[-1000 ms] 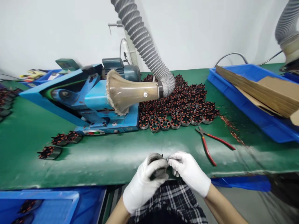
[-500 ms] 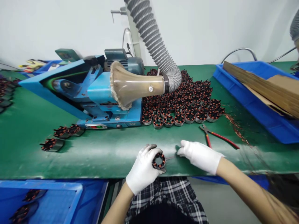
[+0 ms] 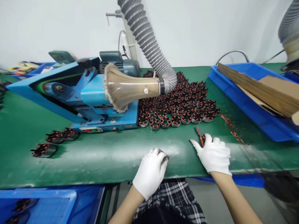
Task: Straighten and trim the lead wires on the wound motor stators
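My left hand point(image 3: 150, 172), in a white glove, is closed around a small motor stator point(image 3: 167, 156) near the bench's front edge. Most of the stator is hidden behind the glove, and a thin wire point(image 3: 174, 152) sticks out from it to the right. My right hand point(image 3: 214, 153), gloved too, lies over the red handles of the cutting pliers point(image 3: 199, 133). Its thumb points left, apart from the fingers, and the pliers still rest on the bench with their jaws facing away.
Many copper-wound stators point(image 3: 176, 120) crowd behind my hands, beside a blue belt machine point(image 3: 105, 123) with a suction hose point(image 3: 149, 37). Several stators point(image 3: 44, 150) stand at left. At right are copper wire scraps point(image 3: 231, 126) and a blue tray point(image 3: 252, 113) with cardboard.
My right hand has left the wire's end and moved right onto the pliers. My left hand has turned the stator, so its open ring face no longer shows. The view has shifted slightly.
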`<state>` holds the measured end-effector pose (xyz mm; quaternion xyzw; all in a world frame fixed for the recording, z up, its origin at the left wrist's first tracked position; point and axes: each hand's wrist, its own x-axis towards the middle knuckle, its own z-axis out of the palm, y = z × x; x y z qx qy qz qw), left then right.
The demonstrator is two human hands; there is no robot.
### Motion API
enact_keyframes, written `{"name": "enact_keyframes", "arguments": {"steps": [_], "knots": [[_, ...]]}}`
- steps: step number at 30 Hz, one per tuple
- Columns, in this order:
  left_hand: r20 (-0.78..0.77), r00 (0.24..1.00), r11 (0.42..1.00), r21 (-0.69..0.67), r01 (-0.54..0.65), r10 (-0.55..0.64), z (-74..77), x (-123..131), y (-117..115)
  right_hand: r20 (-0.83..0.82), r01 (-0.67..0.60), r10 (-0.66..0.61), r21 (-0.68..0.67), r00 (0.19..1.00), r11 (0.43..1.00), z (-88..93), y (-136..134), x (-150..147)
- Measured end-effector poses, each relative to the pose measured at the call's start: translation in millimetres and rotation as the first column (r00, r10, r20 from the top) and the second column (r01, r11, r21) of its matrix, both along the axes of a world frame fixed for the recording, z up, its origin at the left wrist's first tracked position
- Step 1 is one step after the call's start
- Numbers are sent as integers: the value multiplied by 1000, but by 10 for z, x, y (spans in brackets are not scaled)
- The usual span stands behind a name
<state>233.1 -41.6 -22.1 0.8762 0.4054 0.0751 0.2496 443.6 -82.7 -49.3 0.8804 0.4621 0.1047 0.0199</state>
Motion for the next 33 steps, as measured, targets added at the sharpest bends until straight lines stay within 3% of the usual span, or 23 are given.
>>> {"name": "enact_keyframes", "arguments": {"steps": [3, 6, 7, 9, 11, 13, 15, 18, 22, 28, 33], "knots": [[-9, 1000, 1000, 13, 15, -15, -21, 56, -27, -262, 116, -88, 93, 961, 989, -18, -70, -30], [5, 999, 999, 13, 44, -44, -39, 109, -68, -596, 182, -35, 189, 803, 965, 50, -264, -63], [10, 999, 999, 12, 49, -49, -42, 120, -78, -717, 151, 12, 163, 697, 975, 90, -350, -81], [15, 998, 998, 9, 62, -62, -43, 130, -89, -920, -1, 41, 45, 390, 999, 178, -523, -131], [17, 997, 997, 2, 78, -78, -38, 127, -89, -993, -166, -56, -74, 105, 983, 246, -660, -203], [11, 997, 997, 0, 83, -83, -32, 117, -87, -994, -250, -105, -98, -14, 963, 271, -730, -289], [-2, 997, 997, 2, 81, -81, -28, 109, -87, -999, -287, -52, -53, 11, 957, 256, -742, -370], [-17, 997, 997, 8, 79, -79, -28, 104, -91, -992, -320, 55, 17, 111, 947, 209, -725, -447], [-5, 996, 996, 0, 85, -85, -30, 110, -92, -985, -319, 67, 13, 160, 948, 179, -771, -468], [-31, 995, 995, 18, 100, -100, -34, 121, -78, -989, -280, 36, -6, 144, 960, 193, -784, -491], [-55, 994, 995, 22, 97, -95, -34, 121, -75, -999, -213, 4, -4, 34, 977, 172, -678, -586]]}}
